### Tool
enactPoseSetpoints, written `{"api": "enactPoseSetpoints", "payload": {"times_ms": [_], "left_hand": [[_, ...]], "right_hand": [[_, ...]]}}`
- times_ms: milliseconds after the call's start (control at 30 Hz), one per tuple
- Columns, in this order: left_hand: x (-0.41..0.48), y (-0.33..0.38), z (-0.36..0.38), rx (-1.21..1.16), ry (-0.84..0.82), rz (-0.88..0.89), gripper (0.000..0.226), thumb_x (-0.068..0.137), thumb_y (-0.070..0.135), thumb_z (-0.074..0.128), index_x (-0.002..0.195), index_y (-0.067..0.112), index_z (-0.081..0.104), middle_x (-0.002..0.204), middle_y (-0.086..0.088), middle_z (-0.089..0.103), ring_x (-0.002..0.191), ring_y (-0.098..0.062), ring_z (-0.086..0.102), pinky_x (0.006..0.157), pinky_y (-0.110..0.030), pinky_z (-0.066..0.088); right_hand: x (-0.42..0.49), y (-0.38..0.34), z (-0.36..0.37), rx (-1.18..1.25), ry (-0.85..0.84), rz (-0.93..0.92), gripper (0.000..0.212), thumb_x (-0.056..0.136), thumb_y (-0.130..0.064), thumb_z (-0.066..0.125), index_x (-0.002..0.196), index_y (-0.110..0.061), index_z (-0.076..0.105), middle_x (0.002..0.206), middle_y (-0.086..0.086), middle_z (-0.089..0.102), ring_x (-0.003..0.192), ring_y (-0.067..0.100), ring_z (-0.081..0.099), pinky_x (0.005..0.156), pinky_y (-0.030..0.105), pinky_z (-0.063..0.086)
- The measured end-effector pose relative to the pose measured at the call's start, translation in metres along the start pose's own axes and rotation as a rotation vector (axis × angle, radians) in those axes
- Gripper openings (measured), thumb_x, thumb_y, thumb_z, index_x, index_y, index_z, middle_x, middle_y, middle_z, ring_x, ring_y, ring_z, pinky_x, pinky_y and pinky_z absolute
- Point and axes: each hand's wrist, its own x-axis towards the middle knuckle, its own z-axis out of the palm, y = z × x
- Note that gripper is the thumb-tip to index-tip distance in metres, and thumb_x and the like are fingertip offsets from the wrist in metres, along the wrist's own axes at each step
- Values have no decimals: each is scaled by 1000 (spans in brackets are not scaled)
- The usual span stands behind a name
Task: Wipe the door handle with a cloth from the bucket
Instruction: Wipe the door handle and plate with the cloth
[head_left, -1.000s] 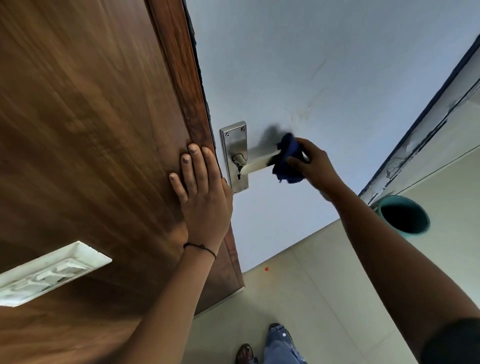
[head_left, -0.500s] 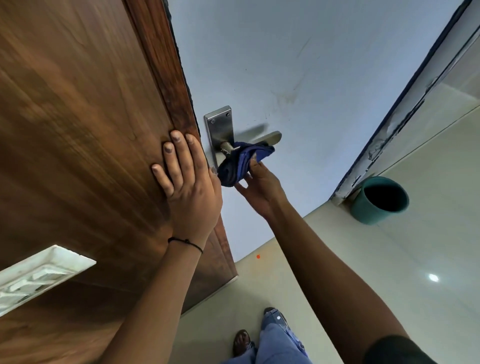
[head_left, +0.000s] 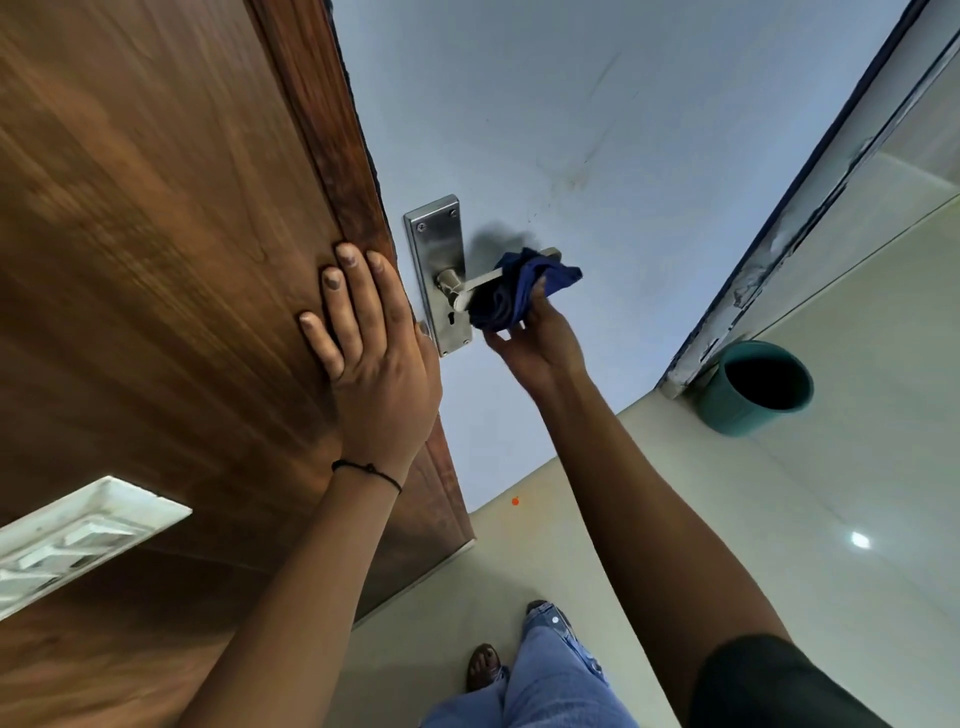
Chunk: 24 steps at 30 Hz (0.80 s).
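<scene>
A steel lever door handle (head_left: 480, 283) sticks out from its long backplate (head_left: 435, 244) on the pale blue door face. A dark blue cloth (head_left: 514, 291) is wrapped over the middle and outer part of the lever. My right hand (head_left: 535, 345) grips that cloth from below, fingers curled up around it. My left hand (head_left: 369, 358) lies flat, fingers spread, on the brown wooden door edge just left of the backplate. The teal bucket (head_left: 753, 387) stands on the floor at the right, by the door frame's foot.
A white switch plate (head_left: 67, 540) is on the wood panel at lower left. The dark-edged door frame (head_left: 810, 192) runs diagonally at the right. Beige floor tiles (head_left: 779, 519) lie below, with my legs and a sandalled foot (head_left: 485, 667) at the bottom.
My right hand slid the cloth inward to the lever's base, then back outward along it. The left hand stayed pressed on the door. The camera view shifted.
</scene>
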Motion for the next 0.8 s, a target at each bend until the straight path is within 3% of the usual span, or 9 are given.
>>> {"api": "enactPoseSetpoints", "payload": {"times_ms": [67, 133, 233, 333, 467, 600, 700, 800], "left_hand": [[0, 0, -1, -1, -9, -2, 72, 94, 27, 38, 145, 1, -6, 146, -21, 18, 136, -33, 18, 112, -45, -2], [-1, 1, 0, -1, -8, 0, 72, 95, 27, 38, 145, 1, -5, 146, -20, 18, 136, -33, 18, 112, -45, -1], [0, -1, 0, 6, 1, 2, 70, 95, 27, 39, 146, 0, -1, 147, -21, 26, 135, -33, 20, 112, -45, 0], [0, -3, -1, 10, -2, 13, 69, 95, 27, 39, 146, 0, 1, 147, -22, 31, 136, -34, 20, 112, -45, 1], [0, -3, -3, 1, -30, 14, 71, 95, 28, 37, 146, 2, -6, 148, -20, 16, 138, -33, 13, 113, -44, -4], [1, -2, -3, -12, -27, 1, 74, 93, 27, 36, 145, 3, -11, 148, -20, 13, 138, -31, 0, 114, -44, -9], [1, -3, -3, -18, -36, 0, 74, 94, 28, 34, 145, 4, -14, 148, -19, 11, 138, -29, -4, 114, -43, -13], [1, -2, -3, -15, -35, 5, 74, 94, 27, 34, 145, 3, -14, 148, -19, 11, 138, -30, -4, 114, -44, -12]], "right_hand": [[-2, 7, 1, 12, -1, 22, 50, 96, -32, 49, 139, -7, 46, 139, 13, 51, 117, 27, 52, 70, 40, 55], [-10, 25, 2, -44, -24, 82, 39, 98, -30, 47, 130, -8, 51, 125, 11, 58, 114, 26, 56, 77, 41, 54], [-18, 40, 3, -46, -90, 124, 34, 95, -27, 55, 124, -10, 55, 122, 15, 58, 126, 33, 52, 88, 46, 54], [-14, 29, 3, -69, -62, 81, 28, 94, -24, 55, 117, -8, 58, 120, 14, 59, 115, 31, 56, 84, 45, 54], [4, -4, 0, -80, 46, 6, 41, 92, -27, 56, 127, -6, 53, 137, 17, 53, 111, 30, 56, 69, 42, 55], [17, -43, -7, -183, 100, -89, 35, 91, -26, 59, 120, -7, 57, 127, 15, 59, 101, 29, 61, 66, 41, 56], [16, -58, -7, -441, 96, -267, 27, 91, -18, 61, 115, -7, 60, 115, 14, 64, 102, 29, 63, 75, 44, 57], [7, -57, 1, -953, 82, -686, 26, 85, -4, 57, 110, -3, 61, 97, 8, 64, 82, 0, 64, 74, 30, 55]]}}
